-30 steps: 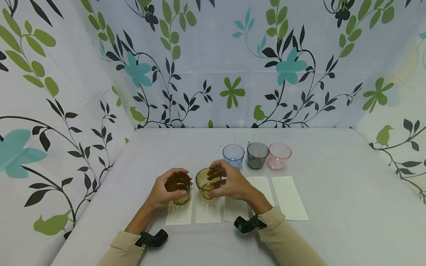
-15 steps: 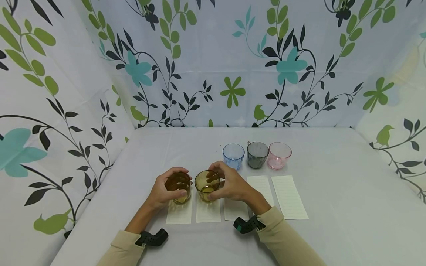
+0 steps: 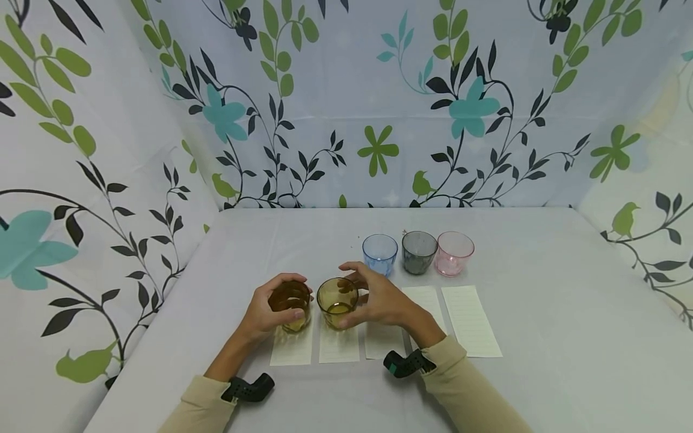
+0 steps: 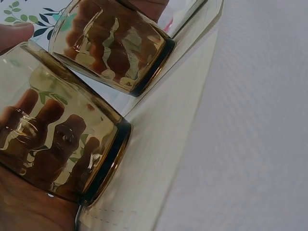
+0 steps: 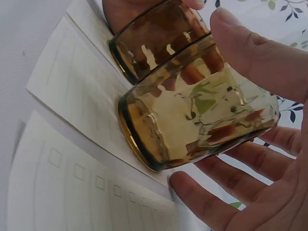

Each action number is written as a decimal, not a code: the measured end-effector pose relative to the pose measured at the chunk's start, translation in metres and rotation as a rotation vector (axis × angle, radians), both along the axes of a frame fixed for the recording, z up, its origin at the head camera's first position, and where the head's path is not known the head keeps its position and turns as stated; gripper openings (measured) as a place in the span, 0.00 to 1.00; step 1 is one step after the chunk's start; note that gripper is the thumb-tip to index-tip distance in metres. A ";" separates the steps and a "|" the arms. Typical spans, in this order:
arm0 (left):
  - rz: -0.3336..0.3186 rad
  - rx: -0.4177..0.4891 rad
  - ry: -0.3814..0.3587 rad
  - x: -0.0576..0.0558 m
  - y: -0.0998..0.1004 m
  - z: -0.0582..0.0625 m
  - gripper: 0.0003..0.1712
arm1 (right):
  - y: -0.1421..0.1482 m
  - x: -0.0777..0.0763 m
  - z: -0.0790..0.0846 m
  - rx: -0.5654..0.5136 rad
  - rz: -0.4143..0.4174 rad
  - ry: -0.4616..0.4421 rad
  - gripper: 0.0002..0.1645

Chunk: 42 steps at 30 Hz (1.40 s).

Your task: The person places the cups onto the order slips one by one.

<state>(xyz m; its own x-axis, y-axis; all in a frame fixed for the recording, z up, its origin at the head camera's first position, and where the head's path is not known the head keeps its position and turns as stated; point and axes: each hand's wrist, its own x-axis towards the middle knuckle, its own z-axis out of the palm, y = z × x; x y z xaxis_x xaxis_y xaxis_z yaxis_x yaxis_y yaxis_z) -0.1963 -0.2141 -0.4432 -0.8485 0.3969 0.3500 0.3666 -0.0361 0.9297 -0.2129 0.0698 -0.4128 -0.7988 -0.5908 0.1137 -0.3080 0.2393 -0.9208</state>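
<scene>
In the head view my left hand point(image 3: 260, 313) grips an amber glass tumbler point(image 3: 290, 300), thumb on its near side and fingers wrapped round behind. That tumbler point(image 4: 57, 130) stands upright on a paper strip in the left wrist view, fingers showing through it. Beside it on the right, a second amber tumbler point(image 3: 335, 300) stands on its own strip. My right hand point(image 3: 381, 300) is spread around its right side, index finger lifted away from the rim. In the right wrist view the thumb point(image 5: 260, 48) lies over this tumbler point(image 5: 187, 115) and the other fingers extend loosely apart beneath.
Behind the right hand stand a blue glass point(image 3: 380, 255), a grey glass point(image 3: 419, 254) and a pink glass point(image 3: 455, 255) in a row. Several lined paper strips point(image 3: 471, 322) lie side by side on the white table point(image 3: 552, 288). A patterned curtain point(image 3: 346, 108) hangs behind.
The right-hand tumbler has come down slightly onto its strip. My right hand's fingers have loosened and spread away from it. The left hand keeps its hold without moving.
</scene>
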 end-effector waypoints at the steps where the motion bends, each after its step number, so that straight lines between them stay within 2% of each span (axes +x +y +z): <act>1: -0.002 0.001 0.000 0.000 0.000 0.000 0.32 | 0.001 0.000 0.001 0.003 0.000 0.003 0.59; 5: -0.011 0.001 0.008 -0.001 0.000 0.000 0.30 | 0.006 -0.002 0.004 -0.018 0.010 0.020 0.59; 12: -0.008 0.004 0.007 -0.002 0.000 -0.001 0.30 | 0.013 -0.003 0.016 -0.068 0.019 0.132 0.43; 15: -0.025 0.018 0.012 -0.002 0.000 -0.002 0.30 | 0.015 -0.001 0.022 -0.092 -0.003 0.169 0.39; 22: -0.018 0.009 0.018 -0.002 -0.001 -0.003 0.31 | 0.022 0.000 0.032 -0.109 -0.076 0.213 0.37; 28: -0.019 0.007 0.014 -0.002 -0.001 -0.003 0.31 | 0.028 -0.002 0.037 -0.122 -0.170 0.298 0.37; 35: -0.012 0.004 0.020 -0.001 0.000 -0.002 0.30 | 0.034 -0.003 0.044 -0.027 -0.308 0.327 0.38; 42: -0.017 0.007 0.017 -0.002 -0.001 -0.003 0.30 | 0.036 -0.002 0.046 0.040 -0.393 0.324 0.44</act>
